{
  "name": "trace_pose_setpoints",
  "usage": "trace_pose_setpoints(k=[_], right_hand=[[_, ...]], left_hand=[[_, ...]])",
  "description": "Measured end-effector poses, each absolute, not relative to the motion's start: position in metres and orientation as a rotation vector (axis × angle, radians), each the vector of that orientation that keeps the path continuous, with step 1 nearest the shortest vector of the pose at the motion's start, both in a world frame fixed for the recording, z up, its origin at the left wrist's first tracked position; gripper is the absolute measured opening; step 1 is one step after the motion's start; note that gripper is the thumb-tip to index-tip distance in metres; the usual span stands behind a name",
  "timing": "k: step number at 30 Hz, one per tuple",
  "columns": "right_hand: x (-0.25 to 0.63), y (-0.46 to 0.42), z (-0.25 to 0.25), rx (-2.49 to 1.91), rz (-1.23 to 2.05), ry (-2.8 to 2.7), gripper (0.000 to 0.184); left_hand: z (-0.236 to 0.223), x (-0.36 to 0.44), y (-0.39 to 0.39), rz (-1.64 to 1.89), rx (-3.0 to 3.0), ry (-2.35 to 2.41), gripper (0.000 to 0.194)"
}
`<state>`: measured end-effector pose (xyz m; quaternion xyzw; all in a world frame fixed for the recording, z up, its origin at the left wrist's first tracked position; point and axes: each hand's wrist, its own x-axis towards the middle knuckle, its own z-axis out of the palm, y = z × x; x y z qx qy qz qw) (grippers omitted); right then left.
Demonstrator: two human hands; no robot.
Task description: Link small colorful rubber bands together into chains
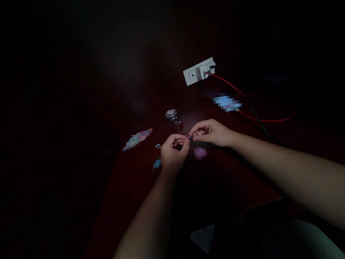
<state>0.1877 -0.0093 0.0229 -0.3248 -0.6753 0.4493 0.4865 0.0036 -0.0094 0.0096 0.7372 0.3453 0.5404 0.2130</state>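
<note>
My left hand [174,150] and my right hand [211,133] meet over the dark red table, fingers pinched. Between their fingertips is a small purple elastic band [189,136], partly covered by the fingers. Just below my right hand lies a small heap of purple-pink elastic bands [200,153]. A heap of blue elastic bands [157,164] sits left of my left hand, partly hidden by it. One light blue band [157,146] lies alone near that hand. Farther left is a larger pile of mixed pastel bands [137,139].
A small clear lidded jar [172,115] stands behind my hands. A lit phone-like thing [227,103], blurred out, lies at the back right beside a red cable [250,119]. The cable runs to a white wall socket [199,72]. The surroundings are very dark.
</note>
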Motion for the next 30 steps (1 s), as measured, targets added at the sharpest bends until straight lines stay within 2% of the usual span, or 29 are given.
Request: trace_pose_setpoints(k=[8, 20, 25, 30], right_hand=[[0.195, -0.007, 0.025, -0.849, 1.04, -1.638, 0.02], [0.206, -0.005, 0.03, -0.908, 0.945, -1.82, 0.021], [0.236, 0.0, 0.039, -1.143, 0.785, -1.985, 0.019], [0.262, 0.007, 0.038, -1.456, 0.657, -2.114, 0.008]], left_hand=[[0.004, 0.009, -0.004, 1.486, 2.07, 0.894, 0.008], [0.007, 0.008, -0.007, 1.468, 2.091, 0.862, 0.011], [0.005, 0.005, -0.004, 1.425, 2.081, 0.895, 0.01], [0.004, 0.002, -0.001, 1.399, 2.085, 0.924, 0.009]])
